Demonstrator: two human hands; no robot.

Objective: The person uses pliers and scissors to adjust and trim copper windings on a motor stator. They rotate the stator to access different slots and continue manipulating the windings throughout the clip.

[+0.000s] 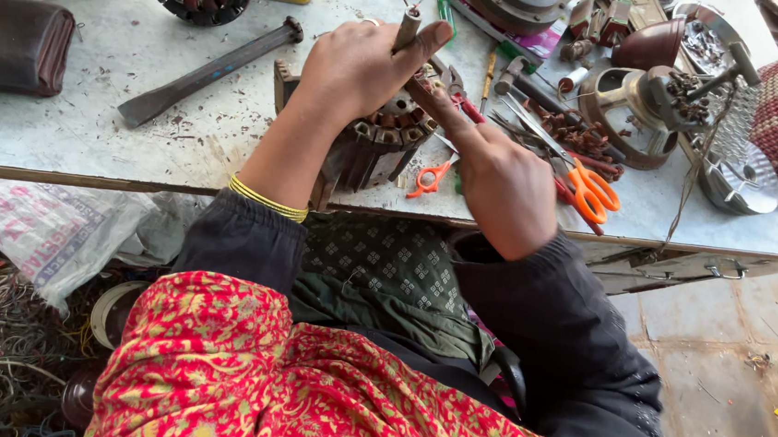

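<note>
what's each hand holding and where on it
Left hand grips a metal rod near its top. Right hand presses a finger on the motor core; any held tool is hidden.

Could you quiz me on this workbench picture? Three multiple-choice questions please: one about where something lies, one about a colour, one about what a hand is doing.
1. Where do the orange-handled scissors lie?
A. On the floor
B. On the table, just right of the right hand
C. Inside the woven basket

2. What colour is the bangle on the left wrist?
A. Gold
B. Blue
C. Black

3. What is the left hand doing?
A. Resting flat on the table
B. Holding scissors
C. Gripping a metal rod upright over the motor stator

Answers:
1 B, the scissors rest on the grey table beside the right hand.
2 A, a thin golden band circles the wrist.
3 C, the fingers close around the metal rod above the motor stator.
</note>
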